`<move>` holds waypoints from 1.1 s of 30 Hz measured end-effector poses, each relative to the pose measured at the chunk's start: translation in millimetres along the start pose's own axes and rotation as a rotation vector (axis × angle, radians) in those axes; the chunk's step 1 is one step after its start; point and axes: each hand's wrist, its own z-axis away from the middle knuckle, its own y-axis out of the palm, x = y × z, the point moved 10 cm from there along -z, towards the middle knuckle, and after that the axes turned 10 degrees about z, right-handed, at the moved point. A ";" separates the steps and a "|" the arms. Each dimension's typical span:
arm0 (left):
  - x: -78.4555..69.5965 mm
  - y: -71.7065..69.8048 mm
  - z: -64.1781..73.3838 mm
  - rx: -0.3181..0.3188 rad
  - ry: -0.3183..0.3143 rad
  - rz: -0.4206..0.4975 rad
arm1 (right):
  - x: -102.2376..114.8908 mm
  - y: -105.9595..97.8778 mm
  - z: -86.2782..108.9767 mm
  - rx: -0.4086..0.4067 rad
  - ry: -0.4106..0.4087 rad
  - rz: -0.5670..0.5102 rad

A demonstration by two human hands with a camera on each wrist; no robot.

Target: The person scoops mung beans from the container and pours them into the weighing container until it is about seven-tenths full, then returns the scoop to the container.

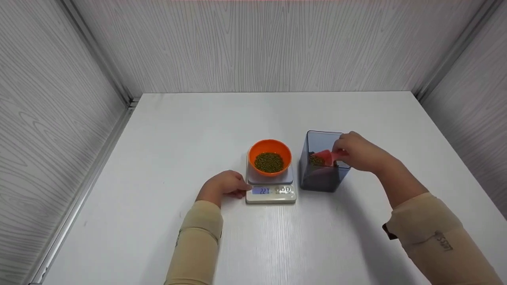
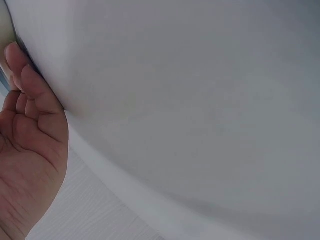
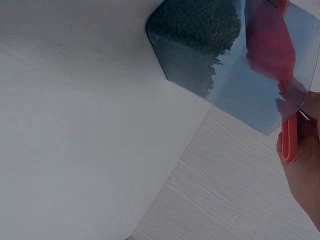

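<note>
In the head view, my right hand grips the handle of a red scoop inside the mouth of a translucent blue-grey container. The scoop holds green beans, and in the right wrist view more beans show through the container's wall. Left of the container, an orange bowl partly filled with green beans sits on a white kitchen scale, whose lit display reads about 227. My left hand touches the scale's left edge beside the display, its fingers loosely bent.
The scale and the container stand close together on a white table. Wood-grain panels rise at the back and on both sides. A metal rail runs along the table's left edge.
</note>
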 end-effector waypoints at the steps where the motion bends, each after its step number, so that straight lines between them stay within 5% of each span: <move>1: 0.1 0.0 0.0 0.001 -0.001 0.002 | -0.9 -0.8 1.5 -0.003 -0.001 -0.015; 33: 3.7 -0.3 -2.5 -0.003 -0.026 0.037 | -41.0 1.1 37.2 -0.143 0.080 -0.286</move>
